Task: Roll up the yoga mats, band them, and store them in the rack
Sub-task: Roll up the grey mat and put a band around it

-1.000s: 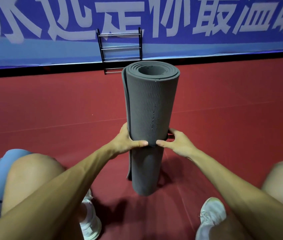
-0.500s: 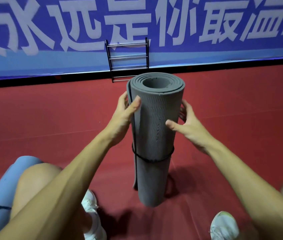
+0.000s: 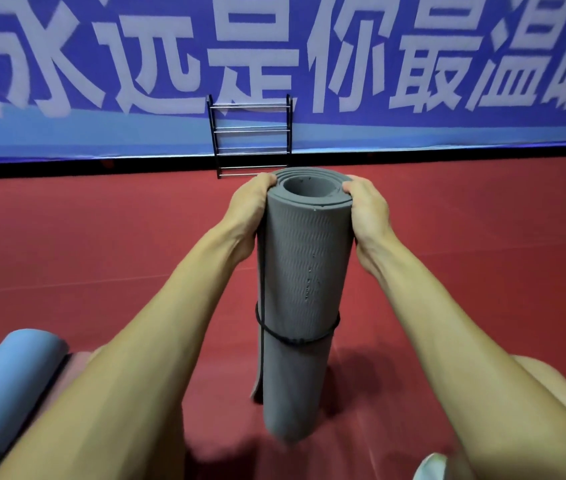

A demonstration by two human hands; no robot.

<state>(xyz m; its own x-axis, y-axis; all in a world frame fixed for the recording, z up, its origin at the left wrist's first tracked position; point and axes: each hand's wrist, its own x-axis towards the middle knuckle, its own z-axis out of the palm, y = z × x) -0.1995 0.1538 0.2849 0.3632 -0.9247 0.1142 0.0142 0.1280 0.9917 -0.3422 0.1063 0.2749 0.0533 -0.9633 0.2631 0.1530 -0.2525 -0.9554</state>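
Since red floor (image 3: 101,254) bears grey mat (image 3: 305,271) upright, rack (image 3: 250,140) well apart behind, hold roll plumb. Grip: left hand (image 3: 252,209), right hand (image 3: 366,206) both curled round top rim. Squeeze coils even before second loop; lower band (image 3: 295,339) already on, imo.

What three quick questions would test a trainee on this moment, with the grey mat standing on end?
1. Multiple choice: where do the left hand and right hand have their grip on the grey mat? A its top rim; B its middle; C its bottom end.
2. True or false: the black band circles the grey mat below its middle.
3. Fill in: the rolled mat lying at lower left is ___ in colour.
Key: 1 A; 2 true; 3 blue.
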